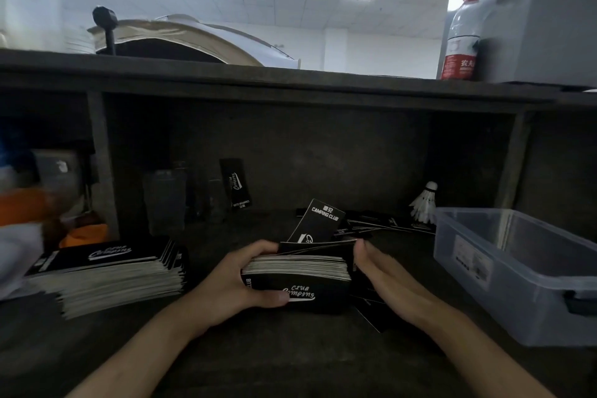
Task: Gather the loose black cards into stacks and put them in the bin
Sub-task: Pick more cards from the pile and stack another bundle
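Observation:
My left hand (240,284) grips a thick stack of black cards (298,281) at the middle of the dark desk, thumb across its front face. My right hand (384,271) lies flat against the stack's right end, fingers straight and together. One card (318,220) sticks up tilted behind the stack. Loose black cards (387,224) lie scattered behind and under my right hand. A bigger stack of black cards (106,275) sits at the left. The clear plastic bin (504,278) stands at the right; its inside is hard to make out.
A single card (237,184) leans upright against the back wall. A white shuttlecock (424,202) stands behind the bin. A shelf (290,81) overhangs the desk, with a water bottle (462,35) on it. Orange and white things lie at far left.

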Demonstrator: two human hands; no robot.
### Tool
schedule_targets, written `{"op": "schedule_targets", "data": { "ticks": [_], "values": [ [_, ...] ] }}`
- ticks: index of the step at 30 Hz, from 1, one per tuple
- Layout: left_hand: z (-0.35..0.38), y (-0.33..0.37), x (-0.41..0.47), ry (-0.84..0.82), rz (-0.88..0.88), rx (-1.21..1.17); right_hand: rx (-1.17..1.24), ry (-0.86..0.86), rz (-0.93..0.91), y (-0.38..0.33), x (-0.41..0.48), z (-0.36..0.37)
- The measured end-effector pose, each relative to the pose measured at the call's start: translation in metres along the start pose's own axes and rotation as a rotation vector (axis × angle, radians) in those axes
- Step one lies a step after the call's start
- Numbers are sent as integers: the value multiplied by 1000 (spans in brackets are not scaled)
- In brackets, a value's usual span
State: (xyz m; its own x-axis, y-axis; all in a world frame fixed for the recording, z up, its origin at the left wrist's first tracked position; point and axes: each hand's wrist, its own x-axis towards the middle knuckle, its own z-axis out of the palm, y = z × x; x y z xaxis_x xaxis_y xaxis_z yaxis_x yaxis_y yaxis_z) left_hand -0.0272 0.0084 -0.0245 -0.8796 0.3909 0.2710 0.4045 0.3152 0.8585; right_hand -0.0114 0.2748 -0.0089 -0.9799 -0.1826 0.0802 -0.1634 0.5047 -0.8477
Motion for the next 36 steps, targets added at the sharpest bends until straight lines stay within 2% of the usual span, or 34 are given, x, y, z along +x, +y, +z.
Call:
{"op": "schedule_targets", "data": {
  "ticks": [3,7,9,12,15,21,32,34,36],
  "values": [
    [0,1,0,0,27,-17,-125,-44,-95,11,3,-2],
    [-1,-4,2,24,55,2,-35,-25,-195,20,4,0],
    [-2,-7,3,26,63,8,-67,23,-278,16,3,3],
    [-3,-9,4,18,75,18,-192,82,-436,5,2,7],
    [-2,-11,4,24,105,30,-403,79,-487,-5,5,13],
    [-2,-7,2,49,151,107,-295,195,-465,2,6,18],
    [-2,-11,5,64,155,160,-472,219,-317,2,1,17],
    [-2,-13,5,68,153,187,-405,197,-251,6,2,20],
    [-2,-16,6,79,152,214,-217,161,-178,9,3,20]
  ]
}}
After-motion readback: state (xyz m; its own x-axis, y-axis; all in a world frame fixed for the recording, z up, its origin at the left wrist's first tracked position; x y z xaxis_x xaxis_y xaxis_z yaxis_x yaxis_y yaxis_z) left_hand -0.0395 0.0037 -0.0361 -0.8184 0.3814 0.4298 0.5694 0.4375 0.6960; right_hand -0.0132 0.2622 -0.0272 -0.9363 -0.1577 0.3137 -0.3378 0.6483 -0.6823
